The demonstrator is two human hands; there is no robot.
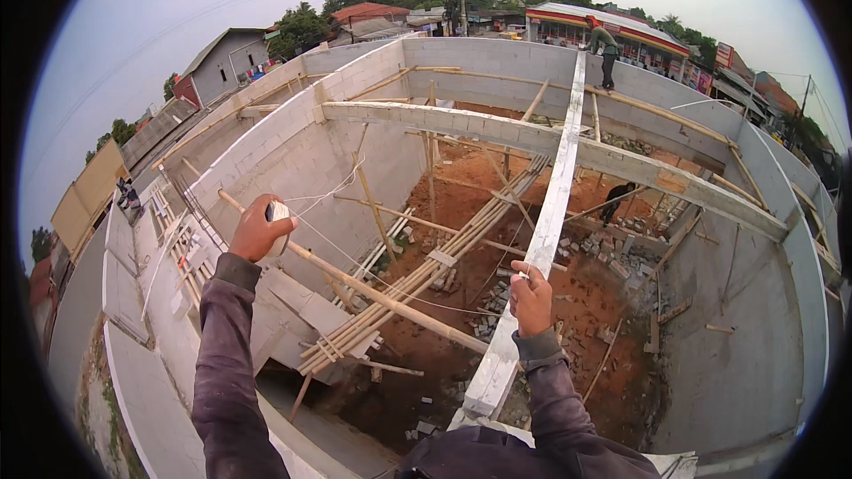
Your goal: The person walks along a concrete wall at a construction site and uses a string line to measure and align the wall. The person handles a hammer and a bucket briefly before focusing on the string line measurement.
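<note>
My left hand (pixel 256 231), raised at the left, is closed around a small wound bundle of white string (pixel 279 210). From it a thin line of string (pixel 399 292) sags across the open pit toward my right hand (pixel 532 302). That hand is closed in a pinch above the near part of a long white concrete beam (pixel 562 177); the string seems to end in its fingers, where a small pale bit shows. A looser strand (pixel 342 184) trails off beyond my left hand. Below that hand a bamboo pole (pixel 355 284) slants down to the right.
Grey block walls (pixel 266 146) ring a deep pit with reddish soil (pixel 586 302) and rubble. A cross beam (pixel 497 129) spans it. Bundled bamboo poles (pixel 444 257) lie below. One person (pixel 605 49) is at the beam's far end; another (pixel 616 202) is down in the pit.
</note>
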